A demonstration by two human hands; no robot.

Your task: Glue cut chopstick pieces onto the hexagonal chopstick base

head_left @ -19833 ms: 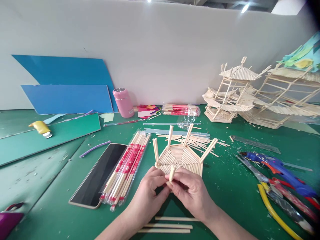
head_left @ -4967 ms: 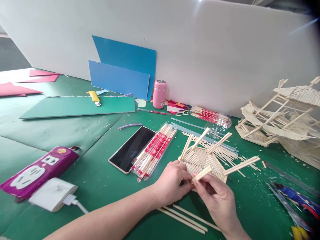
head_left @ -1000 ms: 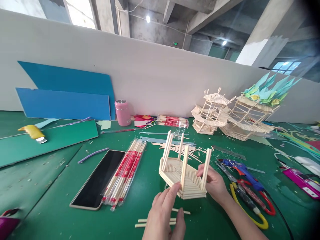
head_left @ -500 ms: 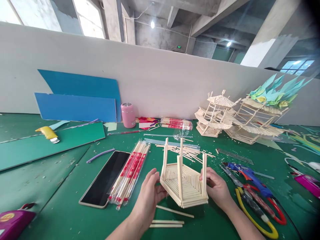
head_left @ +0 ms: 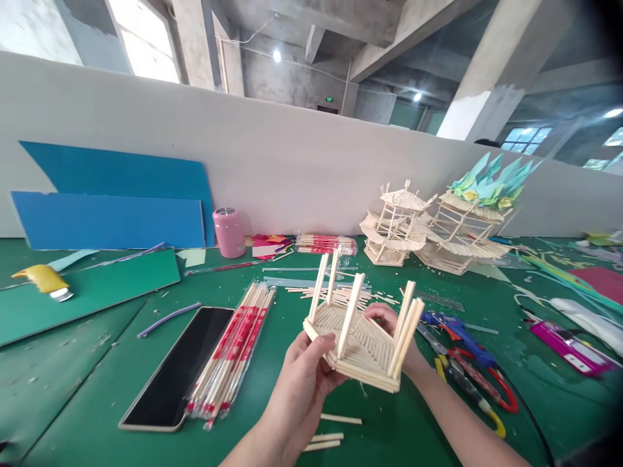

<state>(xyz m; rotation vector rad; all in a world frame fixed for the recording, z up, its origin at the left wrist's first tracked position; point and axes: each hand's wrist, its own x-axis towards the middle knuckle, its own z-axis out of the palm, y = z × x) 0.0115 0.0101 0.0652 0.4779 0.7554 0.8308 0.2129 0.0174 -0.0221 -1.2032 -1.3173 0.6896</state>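
Note:
A model of pale wooden sticks is held up over the table, slightly tilted. Its flat, many-sided base has upright stick posts along the rim. My left hand grips the near left edge, thumb on top and fingers underneath. My right hand is closed on the far right side, partly hidden behind the posts. Below the model, a few loose sticks lie on the green table. To the left are a plastic-wrapped bundle of chopsticks and a black-screened phone.
A blue glue gun and yellow-and-red-handled pliers lie at the right. Behind stand finished stick pavilions and a pink flask. A yellow utility knife rests on a green board. Cut sticks lie scattered beyond the model.
The model has been turned and tilted between my hands. My left thumb has come over its base edge, and my right hand has shifted toward its far side. The view has swung right.

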